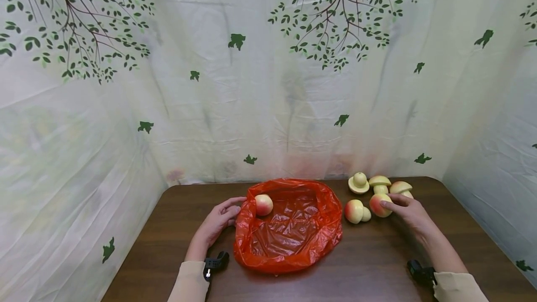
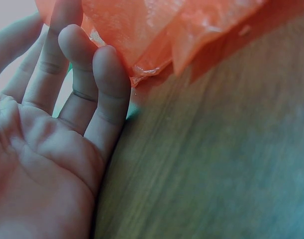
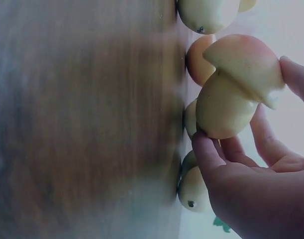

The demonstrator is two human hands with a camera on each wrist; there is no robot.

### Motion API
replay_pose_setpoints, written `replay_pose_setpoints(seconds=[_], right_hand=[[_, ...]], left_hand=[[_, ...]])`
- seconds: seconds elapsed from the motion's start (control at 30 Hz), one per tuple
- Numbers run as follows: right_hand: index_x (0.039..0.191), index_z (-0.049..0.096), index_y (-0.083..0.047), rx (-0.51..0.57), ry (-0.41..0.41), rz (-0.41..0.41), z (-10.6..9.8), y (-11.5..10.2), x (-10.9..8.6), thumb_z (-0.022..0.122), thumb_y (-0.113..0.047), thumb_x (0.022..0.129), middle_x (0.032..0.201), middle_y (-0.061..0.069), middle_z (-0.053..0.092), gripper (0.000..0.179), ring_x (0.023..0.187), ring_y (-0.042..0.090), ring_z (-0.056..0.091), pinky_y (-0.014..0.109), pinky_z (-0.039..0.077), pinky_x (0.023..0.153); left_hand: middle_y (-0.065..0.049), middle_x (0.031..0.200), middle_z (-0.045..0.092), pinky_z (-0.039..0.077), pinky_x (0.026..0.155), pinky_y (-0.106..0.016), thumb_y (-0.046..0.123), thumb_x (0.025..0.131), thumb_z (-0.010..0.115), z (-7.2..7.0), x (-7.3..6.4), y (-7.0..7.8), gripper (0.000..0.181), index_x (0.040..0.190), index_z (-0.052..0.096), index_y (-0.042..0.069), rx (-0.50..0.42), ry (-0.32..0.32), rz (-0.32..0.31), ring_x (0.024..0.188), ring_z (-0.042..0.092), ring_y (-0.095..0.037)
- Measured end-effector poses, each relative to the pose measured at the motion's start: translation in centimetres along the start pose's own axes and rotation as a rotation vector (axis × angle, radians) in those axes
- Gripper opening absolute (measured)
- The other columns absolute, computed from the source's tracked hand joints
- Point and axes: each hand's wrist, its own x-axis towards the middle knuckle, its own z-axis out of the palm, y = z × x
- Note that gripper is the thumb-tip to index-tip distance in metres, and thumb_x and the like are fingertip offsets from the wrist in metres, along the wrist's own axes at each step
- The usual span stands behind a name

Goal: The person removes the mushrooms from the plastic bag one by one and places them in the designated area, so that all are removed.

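A red plastic bag point(image 1: 289, 264) stands with its mouth wide, rim rolled outward. At its left rim is my left hand point(image 1: 220, 218), thumb and fingertips holding the thin plastic; in the left wrist view, red film point(image 2: 137, 30) partly covers one finger. Inside the bag's left side lies a pink-and-cream toy mushroom point(image 1: 263, 204), only its rounded cap showing. My right hand point(image 1: 409, 211) pinches another toy mushroom point(image 3: 241, 84) by cap and stem, tilted and apart from the table in the right wrist view. Its cap is cream with a pink blush.
Several more toy mushrooms lie around the right hand: one cap down point(image 1: 358, 184), one upright point(image 1: 380, 181), one at the right point(image 1: 402, 187) partly hidden, one on its side point(image 1: 355, 211) near the bag. A leaf-printed curtain point(image 1: 293, 106) hangs behind the brown table point(image 1: 361, 269).
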Motion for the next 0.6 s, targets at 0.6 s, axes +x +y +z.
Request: replay_pose_setpoints(seconds=[0.6], right_hand=[[0.151, 0.05, 0.007, -0.058, -0.03, 0.012, 0.13, 0.61, 0.3, 0.069, -0.039, 0.104, 0.151, 0.022, 0.054, 0.069, 0.124, 0.017, 0.048, 0.038, 0.04, 0.102]], left_hand=[[0.005, 0.117, 0.078, 0.061, 0.095, -0.029, 0.027, 0.113, 0.052, 0.03, 0.02, -0.09, 0.049, 0.157, 0.047, 0.007, 0.003, -0.001, -0.001, 0.107, 0.073, -0.013]])
